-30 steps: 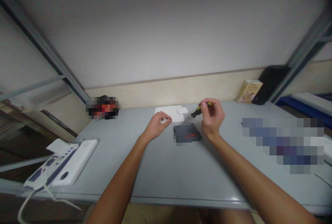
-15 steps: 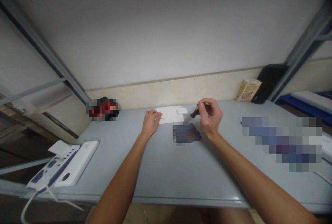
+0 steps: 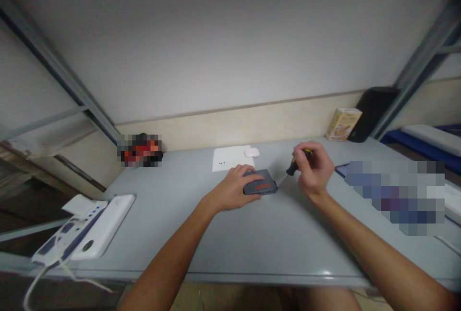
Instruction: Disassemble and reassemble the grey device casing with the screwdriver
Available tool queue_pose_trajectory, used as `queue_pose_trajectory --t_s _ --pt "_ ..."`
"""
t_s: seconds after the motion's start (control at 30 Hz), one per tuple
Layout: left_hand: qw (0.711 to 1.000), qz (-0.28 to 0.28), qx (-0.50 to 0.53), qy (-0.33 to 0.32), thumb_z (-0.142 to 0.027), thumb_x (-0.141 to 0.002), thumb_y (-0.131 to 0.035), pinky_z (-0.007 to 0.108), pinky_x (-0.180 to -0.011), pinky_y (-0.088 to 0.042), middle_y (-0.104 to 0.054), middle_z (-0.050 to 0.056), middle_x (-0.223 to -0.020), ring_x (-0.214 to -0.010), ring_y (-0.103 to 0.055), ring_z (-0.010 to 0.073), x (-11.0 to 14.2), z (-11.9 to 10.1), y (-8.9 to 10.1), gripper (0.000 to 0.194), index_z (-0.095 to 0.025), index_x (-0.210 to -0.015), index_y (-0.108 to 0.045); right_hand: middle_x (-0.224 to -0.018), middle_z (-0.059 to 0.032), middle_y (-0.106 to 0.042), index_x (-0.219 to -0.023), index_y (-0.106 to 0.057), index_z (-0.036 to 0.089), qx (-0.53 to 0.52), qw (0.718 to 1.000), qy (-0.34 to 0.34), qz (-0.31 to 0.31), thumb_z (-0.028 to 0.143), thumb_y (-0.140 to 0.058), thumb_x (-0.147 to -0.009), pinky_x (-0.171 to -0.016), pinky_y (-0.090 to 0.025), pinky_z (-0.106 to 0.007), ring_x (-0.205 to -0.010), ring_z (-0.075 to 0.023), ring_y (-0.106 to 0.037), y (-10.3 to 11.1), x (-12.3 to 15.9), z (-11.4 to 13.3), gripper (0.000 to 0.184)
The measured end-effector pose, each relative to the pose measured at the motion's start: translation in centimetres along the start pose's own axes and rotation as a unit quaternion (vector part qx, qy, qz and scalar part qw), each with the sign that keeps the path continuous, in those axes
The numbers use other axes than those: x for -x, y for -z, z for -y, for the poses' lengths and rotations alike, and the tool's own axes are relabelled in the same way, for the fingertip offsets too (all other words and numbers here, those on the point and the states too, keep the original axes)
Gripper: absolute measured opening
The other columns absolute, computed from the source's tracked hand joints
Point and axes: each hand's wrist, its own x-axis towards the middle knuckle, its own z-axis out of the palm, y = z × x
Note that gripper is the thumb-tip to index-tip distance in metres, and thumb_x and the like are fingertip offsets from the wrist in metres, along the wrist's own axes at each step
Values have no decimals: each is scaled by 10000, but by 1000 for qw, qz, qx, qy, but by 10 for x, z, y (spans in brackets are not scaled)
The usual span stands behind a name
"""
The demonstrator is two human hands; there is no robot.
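On the grey desk point(image 3: 230, 243) I see white paper point(image 3: 235, 158); just in front, my left hand point(image 3: 234, 190) grasps a dark box point(image 3: 263, 181). My right hand point(image 3: 315, 169) grips a screwdriver point(image 3: 293, 167) pointing at the box's right end; tiny dark bits point(image 3: 221, 163) dot the paper.

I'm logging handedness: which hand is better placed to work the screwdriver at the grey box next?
Probably the right hand: it grips the screwdriver, tip close to the right end of the grey box. The left hand is occupied, grasping the box's left side.
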Motion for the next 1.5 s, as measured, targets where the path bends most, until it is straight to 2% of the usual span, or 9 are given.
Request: queue_pose_trajectory --t_s 0.07,0.17,0.3,0.43,0.53,0.63,0.8,1.1,1.5 --pt "1000 -16 17 2 -418 -899 -720 423 -1094 -416 -614 98 -1343 -1237 -560 274 -1 3 2 450 -281 -1323 -662 -738 -2 -579 -867 -647 193 9 1000 16 -7 337 -658 -915 -516 -397 -255 -601 -130 -516 5 3 0 152" --pt "995 -34 84 46 -439 -1008 -546 358 -1030 -463 -712 57 -1240 -1132 -640 234 -2 4 7 361 -249 -1283 -682 -763 -5 -591 -902 -650 192 9 998 7 -65 356 -665 -917 -484 -415 -245 -586 -125 -528 7 -1 6 165" --pt "983 -44 147 104 -452 -1061 -393 307 -874 -518 -772 22 -1033 -945 -693 208 -4 5 10 439 -195 -1088 -748 -825 -9 -607 -974 -638 192 -24 994 -24 -102 362 -682 -921 -461 -481 -237 -582 -116 -573 2 -10 18 183" --pt "980 -88 153 90 -399 -1052 -438 324 -967 -501 -756 41 -1136 -1066 -678 213 -6 6 8 360 -198 -1146 -721 -825 10 -610 -1006 -618 198 -36 994 -62 -78 380 -693 -919 -443 -510 -227 -533 -95 -595 -3 -14 20 215" --pt "985 -145 87 44 -327 -1027 -504 366 -1012 -475 -728 69 -1179 -1117 -648 218 -7 -1 5 270 -207 -1178 -694 -794 25 -609 -1013 -615 196 -23 993 -72 -87 400 -686 -923 -412 -487 -212 -472 -74 -563 -3 -15 18 234" --pt "984 -175 7 -6 -294 -997 -571 401 -994 -464 -715 70 -1177 -1110 -629 226 -9 -10 -1 235 -218 -1193 -674 -756 32 -600 -1024 -623 191 -16 993 -74 -92 410 -678 -929 -398 -457 -207 -451 -71 -548 0 -16 17 246" --pt "980 -187 -61 -38 -281 -1012 -559 413 -960 -470 -713 69 -1171 -1101 -631 227 -12 -17 -11 224 -222 -1202 -661 -769 27 -607 -1027 -635 188 -22 994 -70 -75 393 -680 -931 -405 -455 -213 -450 -69 -551 1 -17 17 231" --pt "976 -202 -71 -44 -265 -1010 -578 402 -968 -467 -723 52 -1168 -1106 -646 204 -13 -17 -14 208 -225 -1199 -655 -778 28 -612 -1029 -640 194 -24 996 -62 -66 351 -680 -935 -415 -482 -217 -465 -71 -559 2 -17 17 187" --pt "968 -233 -84 -33 -294 -1008 -589 402 -953 -474 -729 48 -1141 -1088 -653 204 -15 -21 -17 188 -229 -1157 -682 -777 25 -622 -1032 -641 194 -19 995 -76 -69 391 -684 -926 -409 -474 -218 -458 -76 -567 2 -16 14 227"
